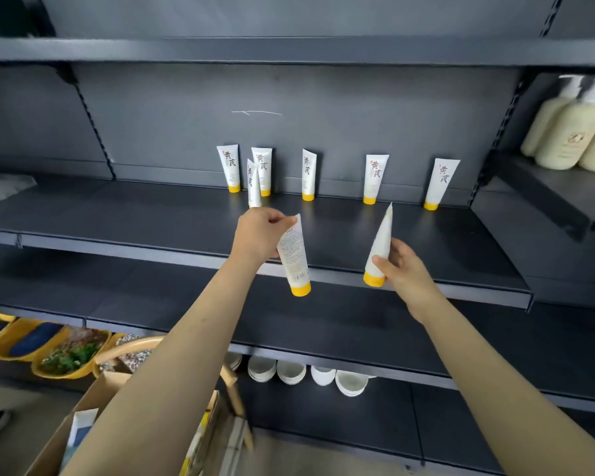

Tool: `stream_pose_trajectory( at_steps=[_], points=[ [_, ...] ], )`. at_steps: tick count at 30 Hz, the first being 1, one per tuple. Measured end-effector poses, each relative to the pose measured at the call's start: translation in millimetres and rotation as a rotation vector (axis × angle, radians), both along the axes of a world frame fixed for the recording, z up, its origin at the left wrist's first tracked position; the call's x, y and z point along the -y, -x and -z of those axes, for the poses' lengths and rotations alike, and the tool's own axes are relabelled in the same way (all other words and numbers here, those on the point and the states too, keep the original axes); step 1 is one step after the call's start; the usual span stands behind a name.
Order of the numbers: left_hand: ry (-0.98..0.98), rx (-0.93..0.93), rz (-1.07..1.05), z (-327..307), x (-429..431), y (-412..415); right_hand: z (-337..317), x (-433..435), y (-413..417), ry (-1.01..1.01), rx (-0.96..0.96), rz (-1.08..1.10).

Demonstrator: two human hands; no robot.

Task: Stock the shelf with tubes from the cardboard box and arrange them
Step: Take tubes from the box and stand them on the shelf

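Dark shelf point(145, 214): six standing tubes point(309, 173) sit cap-down along its back edge, centre to right; open surface lies left and in front of them. Left hand point(260, 231) pinches the left tube point(294, 259) by its crimped end, cap hanging past the front edge. Right hand point(401, 266) grips the right tube point(380, 249) near its cap, at the front edge. Cardboard box point(93, 400) lower left; white bowls point(291, 371) on a lower shelf.
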State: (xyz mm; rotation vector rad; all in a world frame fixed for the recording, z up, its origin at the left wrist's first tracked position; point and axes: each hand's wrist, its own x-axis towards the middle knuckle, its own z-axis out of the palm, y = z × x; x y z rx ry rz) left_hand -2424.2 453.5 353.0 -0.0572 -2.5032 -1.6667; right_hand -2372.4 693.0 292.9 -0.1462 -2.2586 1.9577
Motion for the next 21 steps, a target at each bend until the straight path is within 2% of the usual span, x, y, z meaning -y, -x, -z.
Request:
stream_pose_trajectory(
  at_steps=[7, 13, 21],
  points=[
    [0.056, -0.076, -0.05, -1.4, -24.1, 89.0, 11.3, -13.2, 62.8, -0.141, 0.009, 0.066],
    [0.266, -0.188, -0.087, 14.8, -39.4, 164.2, 27.6, -16.5, 137.1, -0.272, 0.024, 0.158],
    [0.286, -0.398, -0.132, 51.4, -56.5, 208.0, 44.5, -23.1, 204.6, -0.472, -0.026, 0.37]
  ],
)
